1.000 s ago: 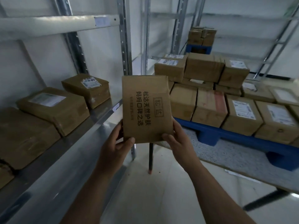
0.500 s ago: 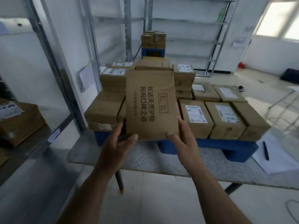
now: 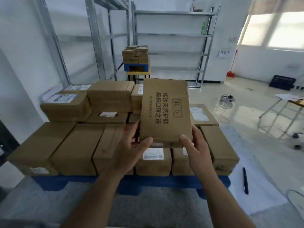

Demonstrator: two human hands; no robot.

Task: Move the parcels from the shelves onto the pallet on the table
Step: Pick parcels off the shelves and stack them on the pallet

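- Parcel, brown with printed characters, is being held upright above the stacked parcels, clear of them.
- Left hand is gripping its lower left corner, thumb on the printed face, fingers wrapped behind.
- Right hand is gripping the lower right corner the same way, thumb in front.
- Stacked parcels are sitting in two layers on a blue pallet, which is resting on the grey surface.
- Pen is lying on white paper at the surface's right edge, beside the pallet.
- Metal shelves are standing against the far wall.
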